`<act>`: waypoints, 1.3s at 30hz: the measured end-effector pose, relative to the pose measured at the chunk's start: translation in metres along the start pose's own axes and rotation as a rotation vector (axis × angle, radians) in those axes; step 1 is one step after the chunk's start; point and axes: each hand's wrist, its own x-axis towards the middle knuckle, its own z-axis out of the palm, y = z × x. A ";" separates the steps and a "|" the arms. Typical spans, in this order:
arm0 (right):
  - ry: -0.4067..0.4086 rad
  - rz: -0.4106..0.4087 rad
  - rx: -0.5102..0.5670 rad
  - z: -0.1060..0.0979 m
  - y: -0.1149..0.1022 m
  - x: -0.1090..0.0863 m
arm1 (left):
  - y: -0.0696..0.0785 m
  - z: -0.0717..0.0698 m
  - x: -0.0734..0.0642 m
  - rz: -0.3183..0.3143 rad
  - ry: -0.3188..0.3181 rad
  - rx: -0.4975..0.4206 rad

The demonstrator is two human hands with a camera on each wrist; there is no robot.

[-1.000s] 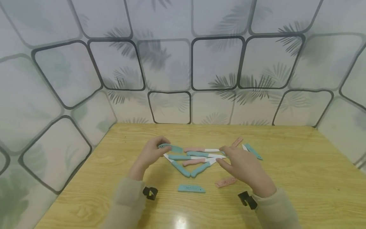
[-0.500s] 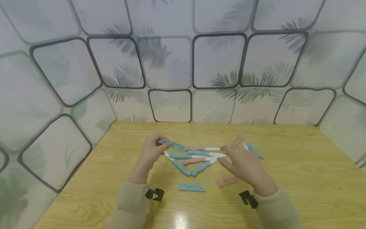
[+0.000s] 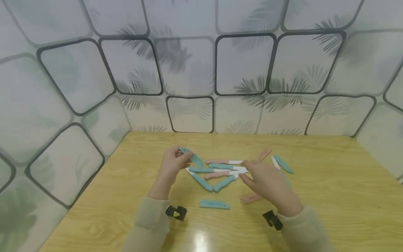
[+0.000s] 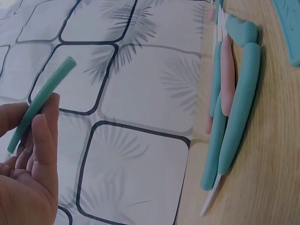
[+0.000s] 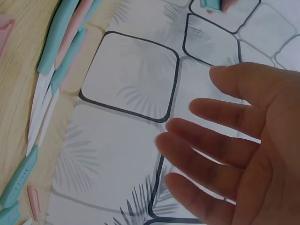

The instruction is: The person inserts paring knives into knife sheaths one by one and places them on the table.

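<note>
My left hand (image 3: 171,166) pinches a teal knife sheath (image 3: 196,160) between thumb and fingers, raised above the table. In the left wrist view this sheath (image 4: 44,98) appears edge-on. My right hand (image 3: 267,182) hovers over the right end of a knife pile with nothing in its grasp; its fingers (image 5: 211,140) are spread and relaxed. The pile has several white-bladed knives, among them a pink-handled knife (image 3: 217,175), a teal-handled knife (image 3: 203,182) and another teal-handled knife (image 3: 225,183). In the right wrist view, a teal sheath (image 5: 19,180) lies at the blade tips.
A teal sheath (image 3: 214,204) and a pink sheath (image 3: 250,198) lie nearer me on the wooden table (image 3: 104,210). At the right are another pink sheath (image 3: 265,154), another teal sheath (image 3: 284,164) and a bare white blade (image 3: 275,162). A patterned wall (image 3: 189,115) stands behind.
My left hand has risen slightly and shifted right, tilting the sheath more steeply and turning its marked face into view. My right hand stays nearly still over the blades.
</note>
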 end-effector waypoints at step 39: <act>-0.438 -0.061 0.162 0.087 -0.052 0.063 | -0.004 -0.002 0.005 -0.033 0.093 0.016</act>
